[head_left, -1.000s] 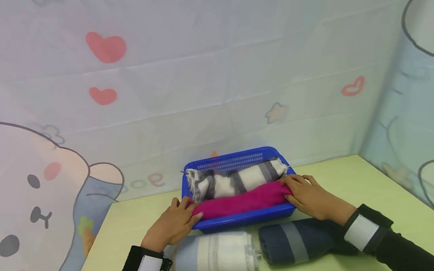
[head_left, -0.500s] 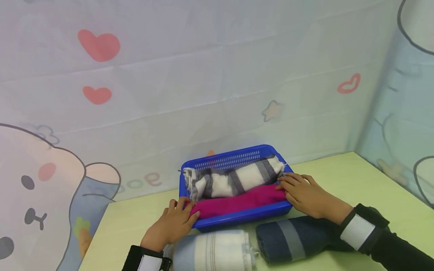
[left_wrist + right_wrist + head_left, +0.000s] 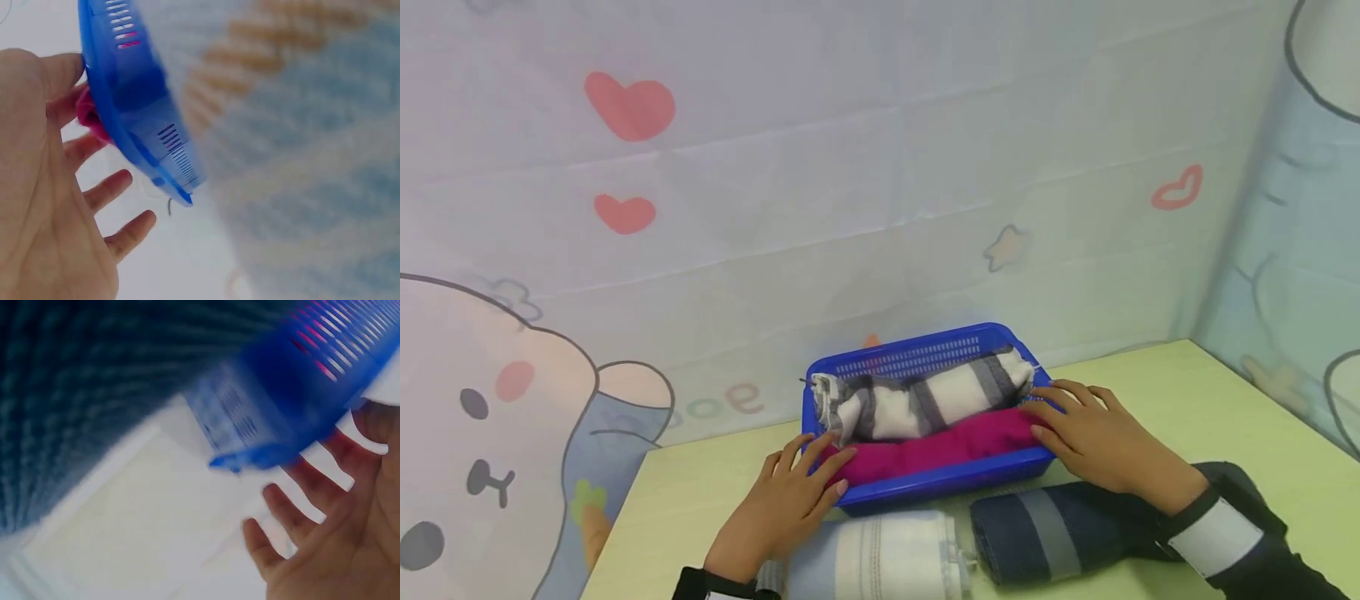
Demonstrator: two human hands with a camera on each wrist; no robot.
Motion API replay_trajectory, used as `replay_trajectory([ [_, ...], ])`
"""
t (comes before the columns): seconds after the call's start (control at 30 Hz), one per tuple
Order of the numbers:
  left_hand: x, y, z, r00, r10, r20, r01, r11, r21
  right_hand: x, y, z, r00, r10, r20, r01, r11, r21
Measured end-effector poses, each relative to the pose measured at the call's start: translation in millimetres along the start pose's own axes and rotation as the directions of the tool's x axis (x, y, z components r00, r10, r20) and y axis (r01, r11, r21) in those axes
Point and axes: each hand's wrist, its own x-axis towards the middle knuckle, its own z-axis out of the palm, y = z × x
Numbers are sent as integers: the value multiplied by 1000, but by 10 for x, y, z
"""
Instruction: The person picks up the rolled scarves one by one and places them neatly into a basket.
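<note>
Basket (image 3: 947, 482), blue plastic, slotted sides: one, upright on the pale yellow-green table (image 3: 688, 483), near the wall sheet (image 3: 850, 208).

Pink cloth (image 3: 940, 446): one, lying lengthwise inside the basket along its front side.

Striped cloth (image 3: 936, 400), white and grey, fringed: one, in the basket just behind the pink cloth.

Left hand (image 3: 782, 504): at the basket's left end, fingers apart and loosely extended over the rim and the pink cloth's near end; thumb by the front rim.

Right hand (image 3: 1105, 446): at the opposite end, fingers likewise apart, tips over the rim and the pink cloth's right end; exact contact cannot be told.

Pale cloth (image 3: 880, 554), rolled, white and light blue: one, on the table before the basket, cut by the lower edge of the head view.

Navy cloth (image 3: 1037, 533), rolled, grey band: one, right of the pale cloth, partly behind the right wrist.
</note>
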Motion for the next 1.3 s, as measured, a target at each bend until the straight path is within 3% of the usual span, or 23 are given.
replay_trajectory([
  [0.17, -80, 43, 22, 1000, 10, -5, -10, 999, -44, -152, -18, -149, 992, 121, 41, -125, 986, 109],
  [0.37, -154, 117, 56, 997, 3, -76, -10, 996, -84, -231, -127, -212, 985, 166, 48, -172, 970, 172],
  [0.7, -223, 203, 59, 985, 7, -173, -20, 997, -76, -224, -253, -213, 991, 135, 0, -132, 969, 209],
  [0.87, -256, 192, 66, 986, -4, -165, -8, 998, -69, -216, -324, -214, 993, 115, -31, -106, 973, 205],
  [1.07, -308, 179, 50, 979, 35, -200, -34, 999, 9, -191, -470, -217, 992, 76, -102, -57, 983, 177],
  [1.3, -378, 146, 8, 984, -5, -180, 4, 1000, -7, -140, -662, -175, 988, 32, -151, -7, 986, 166],
])
